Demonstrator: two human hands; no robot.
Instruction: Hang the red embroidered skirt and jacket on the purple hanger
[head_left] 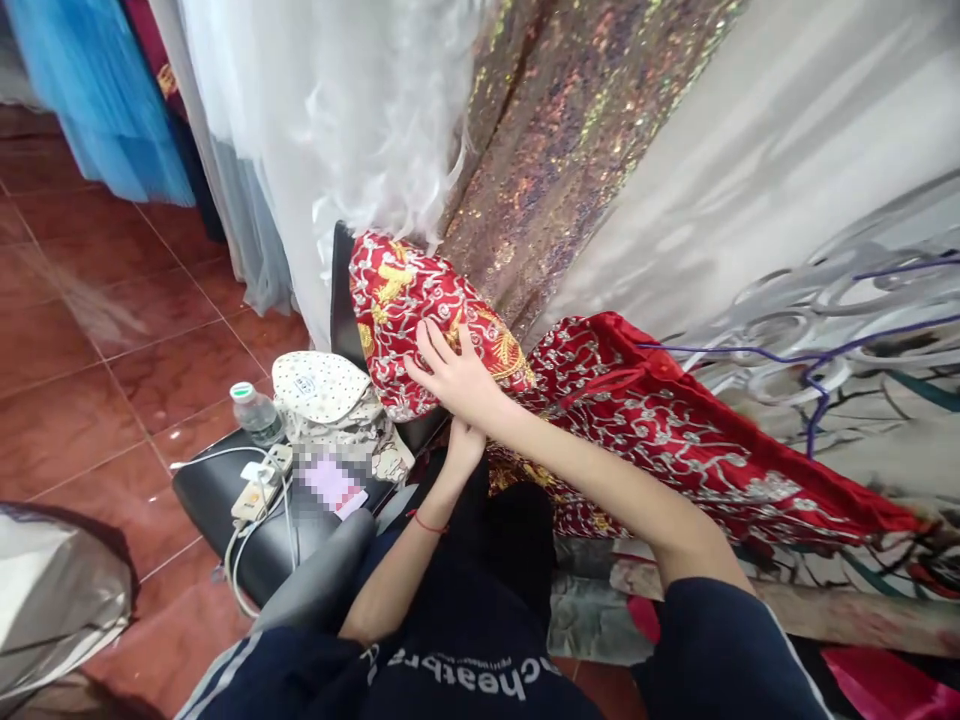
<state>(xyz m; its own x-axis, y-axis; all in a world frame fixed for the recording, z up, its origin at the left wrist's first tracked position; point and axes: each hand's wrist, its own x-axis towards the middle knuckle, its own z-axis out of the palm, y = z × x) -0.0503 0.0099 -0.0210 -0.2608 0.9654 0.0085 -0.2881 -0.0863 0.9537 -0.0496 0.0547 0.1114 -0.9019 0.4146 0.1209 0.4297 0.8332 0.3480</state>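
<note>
A red garment [431,280] with silver swirls and gold embroidery is bunched over a dark seat. On its lower part lies my right hand [461,380], palm down, the fingers spread and holding nothing. My left hand [466,445], with a thin red string at the wrist, is just beneath the right wrist, close to the cloth. Its fingers are hidden, so whether it grips anything is unclear. To the right stretches a long piece of red embroidered cloth [645,420]; whether it belongs to the same garment cannot be told.
A black bench [217,490] at the left holds a water bottle [256,412], a dotted cloth cap [319,385], a power strip [259,485] with white cables and a pink phone [337,485]. White feathery fabric [375,110] and sequined fabric [570,120] hang ahead. Purple cord [817,385] runs at right.
</note>
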